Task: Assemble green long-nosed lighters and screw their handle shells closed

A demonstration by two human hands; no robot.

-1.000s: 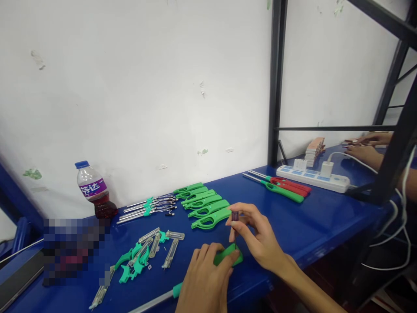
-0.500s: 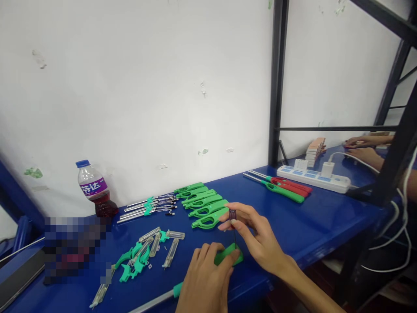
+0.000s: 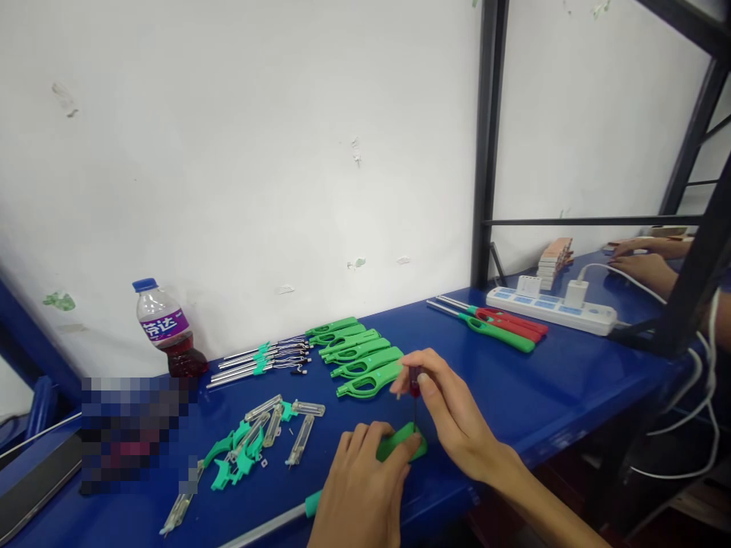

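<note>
My left hand is closed over a green lighter near the table's front edge, with a metal tube and a teal collar jutting out to its left. Between the thumb and fingers of my right hand is the dark red handle of a screwdriver. Its thin shaft points down and its tip meets the green handle. Behind my hands lie several green lighter shells in a row. Metal tubes with wires are left of them, and clear fuel tanks with teal triggers lie nearer.
A drink bottle stands by the wall at the left. Assembled red and green lighters lie at the right, before a white power strip. Beyond a black metal frame are stacked boxes and another person's hands.
My right hand's fingers have shifted round the screwdriver handle, which now stands more upright. My left hand stays on the green lighter. The view has moved very slightly.
</note>
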